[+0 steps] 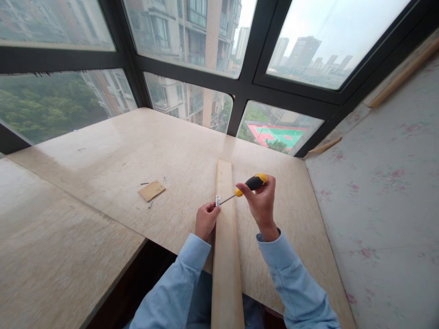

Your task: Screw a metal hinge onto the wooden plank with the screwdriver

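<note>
Right of the board (226,256), the right hand (261,203) aptly grips the likely light, rigid screwdriver (238,193) by its handle (254,182); the left hand (206,221) pinches the hinge (218,199).

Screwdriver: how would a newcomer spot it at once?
Below the windows, a wooden board lies on the pale ledge. Over it, the right hand holds the screwdriver, tip at a metal piece. Its yellow and black handle sets it apart from everything nearby.
</note>
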{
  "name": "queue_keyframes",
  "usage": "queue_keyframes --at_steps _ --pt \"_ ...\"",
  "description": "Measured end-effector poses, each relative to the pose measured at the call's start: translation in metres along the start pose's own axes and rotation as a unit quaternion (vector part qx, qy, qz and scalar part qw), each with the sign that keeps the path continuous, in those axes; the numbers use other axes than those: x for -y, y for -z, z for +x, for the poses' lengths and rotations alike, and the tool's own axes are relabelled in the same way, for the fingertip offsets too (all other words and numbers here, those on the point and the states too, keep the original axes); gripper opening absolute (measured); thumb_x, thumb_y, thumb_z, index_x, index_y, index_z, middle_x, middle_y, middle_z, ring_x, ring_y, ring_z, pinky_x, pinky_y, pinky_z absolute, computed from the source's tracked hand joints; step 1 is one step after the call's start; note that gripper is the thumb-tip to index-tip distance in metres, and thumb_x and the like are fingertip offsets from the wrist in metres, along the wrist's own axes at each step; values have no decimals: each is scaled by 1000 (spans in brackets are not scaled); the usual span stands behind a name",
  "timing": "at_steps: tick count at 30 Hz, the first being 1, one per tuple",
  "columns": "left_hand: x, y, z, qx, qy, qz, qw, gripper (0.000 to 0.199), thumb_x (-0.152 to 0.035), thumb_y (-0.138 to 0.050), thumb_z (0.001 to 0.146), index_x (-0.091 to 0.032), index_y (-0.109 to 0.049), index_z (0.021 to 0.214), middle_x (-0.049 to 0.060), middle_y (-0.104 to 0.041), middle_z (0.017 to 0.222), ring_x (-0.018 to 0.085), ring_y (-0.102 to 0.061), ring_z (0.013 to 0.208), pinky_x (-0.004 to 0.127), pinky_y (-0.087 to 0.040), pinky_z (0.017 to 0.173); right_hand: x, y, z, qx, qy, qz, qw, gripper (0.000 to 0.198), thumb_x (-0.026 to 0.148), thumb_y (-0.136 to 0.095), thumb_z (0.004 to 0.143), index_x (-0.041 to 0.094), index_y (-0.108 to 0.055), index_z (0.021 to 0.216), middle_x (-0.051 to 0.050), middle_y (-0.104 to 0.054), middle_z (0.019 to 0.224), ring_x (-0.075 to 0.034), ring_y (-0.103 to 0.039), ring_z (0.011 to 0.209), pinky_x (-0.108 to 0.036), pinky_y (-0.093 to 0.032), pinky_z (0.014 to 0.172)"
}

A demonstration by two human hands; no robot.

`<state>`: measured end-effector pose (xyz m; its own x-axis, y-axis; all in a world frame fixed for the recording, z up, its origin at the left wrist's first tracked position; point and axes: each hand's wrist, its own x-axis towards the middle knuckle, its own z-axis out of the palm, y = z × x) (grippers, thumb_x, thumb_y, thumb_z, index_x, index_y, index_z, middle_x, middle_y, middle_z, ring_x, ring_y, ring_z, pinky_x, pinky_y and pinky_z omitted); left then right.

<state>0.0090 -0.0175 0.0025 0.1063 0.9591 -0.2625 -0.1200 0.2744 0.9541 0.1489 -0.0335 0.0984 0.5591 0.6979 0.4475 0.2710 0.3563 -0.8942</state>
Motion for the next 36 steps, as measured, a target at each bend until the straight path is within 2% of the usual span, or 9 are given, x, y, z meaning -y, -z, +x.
queue_keyframes --at_steps 2,7,13,19,24,27,29,32,36 --pt "0 0 0 1 -2 1 1000 28 -27 -67 66 -11 -75 86 5 -74 81 18 -64 73 26 -45 65 1 0 0 5 -11 23 1000 54 36 -91 57 23 -49 88 5 -56 80 -13 -61 72 -28 -56 70" --pt "-1 -1 0 -3 -4 3 1000 26 -25 -66 66 -11 -76 86 4 -73 77 17 -63 70 25 -45 65 8 4 3 116 -61 159 979 38 26 -72 78 23 -60 114 -6 -70 109 -23 -68 104 -46 -52 97" --pt "-1 -1 -1 0 -4 4 1000 24 -24 -66 66 -11 -75 85 3 -73 75 16 -63 68 25 -44 63 11 8 6 221 -65 242 942 53 18 -64 75 29 -56 126 -5 -53 144 -26 -46 137 -51 -31 118" --pt "-1 0 0 0 -2 11 1000 26 -25 -66 66 -11 -75 86 5 -74 79 17 -64 71 26 -45 65 13 8 2 200 -69 219 953 39 19 -66 80 27 -58 118 -4 -67 112 -20 -68 99 -47 -51 99" --pt "2 0 1 1 -3 11 1000 28 -28 -67 67 -10 -75 87 7 -75 85 19 -66 75 27 -46 66 25 12 4 94 -40 232 967 26 20 -64 81 27 -58 104 3 -57 83 -11 -59 67 -28 -53 66" --pt "4 0 1 -1 -7 14 1000 29 -28 -67 67 -10 -75 89 8 -75 86 20 -66 77 27 -46 66 27 18 6 80 -19 146 986 16 25 -65 83 26 -56 97 6 -51 69 -8 -46 49 -22 -41 47" --pt "4 1 1 1 -12 16 1000 30 -28 -67 68 -10 -75 90 8 -75 87 20 -66 77 27 -47 67 23 18 5 144 -14 16 989 14 27 -69 81 23 -59 90 5 -54 68 -8 -46 50 -23 -39 48" --pt "3 2 1 11 -25 24 999 29 -29 -67 69 -10 -75 89 7 -75 84 19 -66 75 27 -47 68 9 9 2 266 0 -171 949 10 28 -68 79 20 -64 84 0 -64 76 -13 -57 65 -26 -45 63" --pt "1 3 0 29 -49 13 998 29 -30 -68 69 -12 -75 89 7 -75 84 20 -67 77 28 -49 70 -11 -9 -7 334 -11 -287 898 9 27 -62 83 19 -62 80 -2 -67 75 -15 -58 69 -26 -42 67"
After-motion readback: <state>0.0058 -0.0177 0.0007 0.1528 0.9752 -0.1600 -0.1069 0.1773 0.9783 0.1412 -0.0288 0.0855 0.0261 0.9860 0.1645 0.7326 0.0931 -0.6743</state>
